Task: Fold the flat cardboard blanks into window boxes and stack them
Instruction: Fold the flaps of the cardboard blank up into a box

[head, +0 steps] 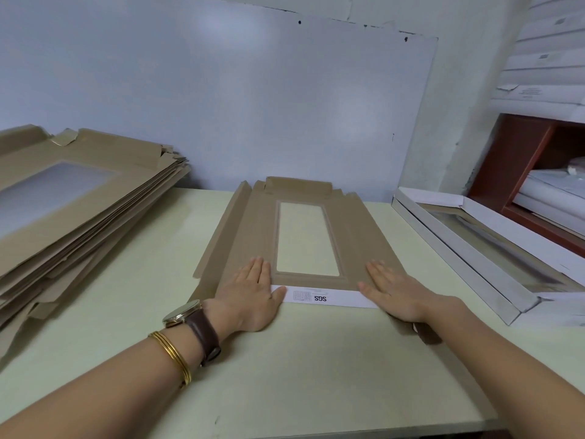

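Note:
A flat brown cardboard blank [253,229] with a rectangular window lies in the middle of the table. Its near flap [329,297] is folded over and shows its white printed side. My left hand [253,293] presses flat on the flap's left end, fingers straight. At the right end of the flap my right hand [392,293] lies flat in the same way. Far left, a tall pile of flat brown blanks [72,210] lies on the table. To the right sits a folded white window box [474,248].
The pale table [285,369] runs to a front edge near the bottom of the view. A bluish wall panel [221,90] stands behind. At the right are a red-brown shelf [519,172] holding white items and stacked white boxes [544,58] above it.

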Action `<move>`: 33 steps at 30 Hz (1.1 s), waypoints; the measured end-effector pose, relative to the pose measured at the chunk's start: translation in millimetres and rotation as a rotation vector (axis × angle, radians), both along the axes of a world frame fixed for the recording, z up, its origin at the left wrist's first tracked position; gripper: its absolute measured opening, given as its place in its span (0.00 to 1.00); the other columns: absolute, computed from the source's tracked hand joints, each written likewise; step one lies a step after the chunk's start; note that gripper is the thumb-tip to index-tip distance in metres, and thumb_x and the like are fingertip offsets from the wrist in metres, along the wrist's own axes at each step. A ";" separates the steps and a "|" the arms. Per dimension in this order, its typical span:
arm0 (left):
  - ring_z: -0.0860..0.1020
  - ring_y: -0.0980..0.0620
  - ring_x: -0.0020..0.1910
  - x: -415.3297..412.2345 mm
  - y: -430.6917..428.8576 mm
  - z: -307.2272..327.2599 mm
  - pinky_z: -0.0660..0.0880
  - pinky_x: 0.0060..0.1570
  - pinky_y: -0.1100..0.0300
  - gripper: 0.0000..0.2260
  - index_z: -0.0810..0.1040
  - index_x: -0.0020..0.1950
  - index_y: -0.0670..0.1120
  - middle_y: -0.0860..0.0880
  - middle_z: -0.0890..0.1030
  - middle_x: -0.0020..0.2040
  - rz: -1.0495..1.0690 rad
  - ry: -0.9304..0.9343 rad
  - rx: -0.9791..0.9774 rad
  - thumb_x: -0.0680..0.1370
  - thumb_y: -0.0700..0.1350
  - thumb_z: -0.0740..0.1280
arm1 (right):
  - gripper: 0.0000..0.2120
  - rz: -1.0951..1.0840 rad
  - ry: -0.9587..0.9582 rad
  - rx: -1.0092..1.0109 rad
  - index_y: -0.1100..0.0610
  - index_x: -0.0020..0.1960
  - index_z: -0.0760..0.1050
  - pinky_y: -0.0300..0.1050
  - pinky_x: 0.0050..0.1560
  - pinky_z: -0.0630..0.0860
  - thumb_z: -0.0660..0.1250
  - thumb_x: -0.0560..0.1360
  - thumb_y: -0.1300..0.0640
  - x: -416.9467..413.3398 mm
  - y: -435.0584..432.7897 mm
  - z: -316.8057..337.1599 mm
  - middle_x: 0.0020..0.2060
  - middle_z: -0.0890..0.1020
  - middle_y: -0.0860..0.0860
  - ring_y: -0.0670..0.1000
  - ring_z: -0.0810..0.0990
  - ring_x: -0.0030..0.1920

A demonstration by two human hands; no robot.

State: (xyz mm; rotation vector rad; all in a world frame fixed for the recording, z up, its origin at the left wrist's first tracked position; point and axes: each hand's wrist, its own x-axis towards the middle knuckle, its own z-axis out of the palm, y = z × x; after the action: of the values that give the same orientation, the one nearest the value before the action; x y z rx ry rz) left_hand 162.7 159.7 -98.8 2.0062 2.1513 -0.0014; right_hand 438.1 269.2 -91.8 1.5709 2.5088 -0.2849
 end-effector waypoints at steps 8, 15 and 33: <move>0.39 0.50 0.78 -0.4 0.5 -2.2 0.38 0.75 0.56 0.30 0.40 0.78 0.40 0.44 0.40 0.79 0.004 -0.015 0.015 0.83 0.58 0.41 | 0.36 -0.004 0.026 0.041 0.54 0.79 0.40 0.44 0.77 0.41 0.43 0.80 0.34 12.7 5.1 -6.5 0.79 0.41 0.46 0.43 0.39 0.77; 0.40 0.51 0.78 -3.1 2.7 -5.0 0.39 0.75 0.57 0.28 0.41 0.79 0.41 0.45 0.41 0.79 0.002 -0.016 0.035 0.83 0.55 0.41 | 0.31 -0.003 0.035 0.058 0.55 0.79 0.40 0.45 0.77 0.41 0.41 0.83 0.41 13.5 0.8 -8.2 0.79 0.42 0.47 0.44 0.39 0.77; 0.63 0.51 0.68 0.9 4.3 9.7 0.57 0.65 0.56 0.18 0.71 0.64 0.51 0.55 0.71 0.64 -0.148 0.014 0.334 0.75 0.39 0.55 | 0.29 -0.097 -0.039 0.343 0.58 0.74 0.61 0.48 0.66 0.64 0.43 0.82 0.40 -26.6 -57.5 -4.4 0.71 0.67 0.51 0.51 0.65 0.71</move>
State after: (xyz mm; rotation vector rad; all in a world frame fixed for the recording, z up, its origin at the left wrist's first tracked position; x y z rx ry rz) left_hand 163.6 164.0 -89.1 2.3453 2.1201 0.3445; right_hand 411.5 211.7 -96.3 1.8000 2.5576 0.1745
